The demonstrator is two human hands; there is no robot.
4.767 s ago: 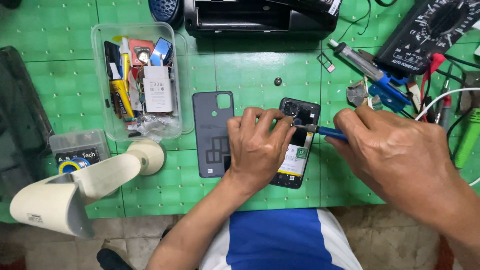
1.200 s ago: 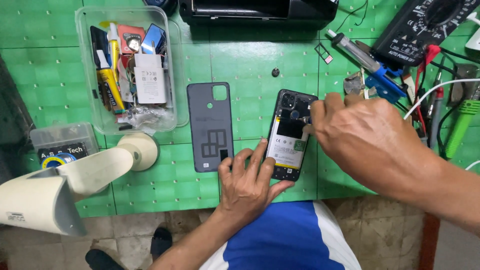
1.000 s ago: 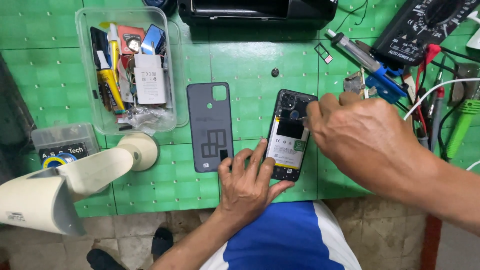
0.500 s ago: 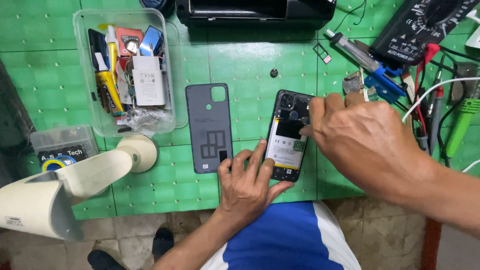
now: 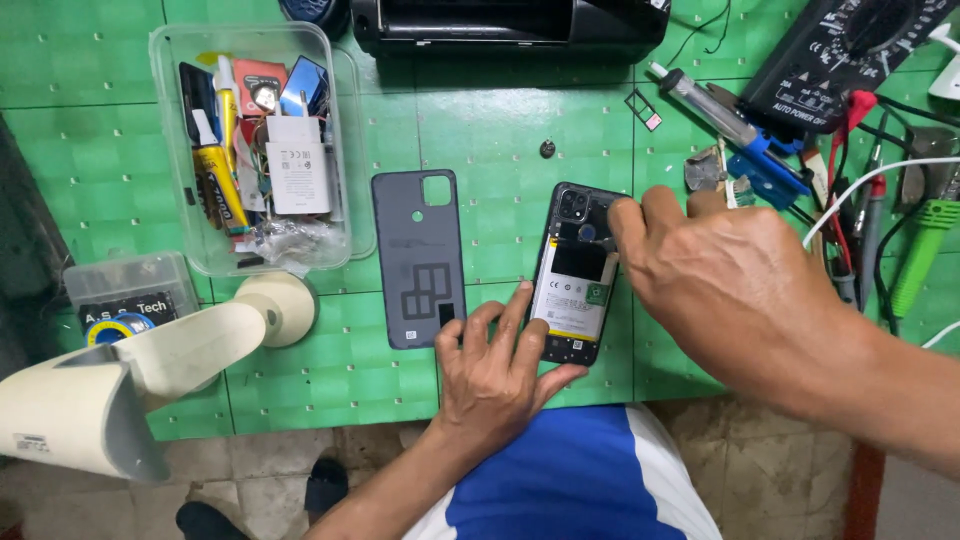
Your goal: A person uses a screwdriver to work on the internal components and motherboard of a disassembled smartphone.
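While one back cover (image 5: 419,258) lies aside, two hands, left hand (image 5: 492,375) and right hand (image 5: 735,285), touch one opened phone (image 5: 577,275)

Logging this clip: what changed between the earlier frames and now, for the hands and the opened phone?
The left hand slid down off the middle of the phone to its lower left corner. The right hand, earlier holding a blue-handled tool at the upper part, moved to the phone's top right edge; no tool shows now. The back cover and parts tub stayed in place on the green bench.

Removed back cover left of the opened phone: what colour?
Dark grey back cover, with a square camera cutout; head view, the only one, shows it clearly.
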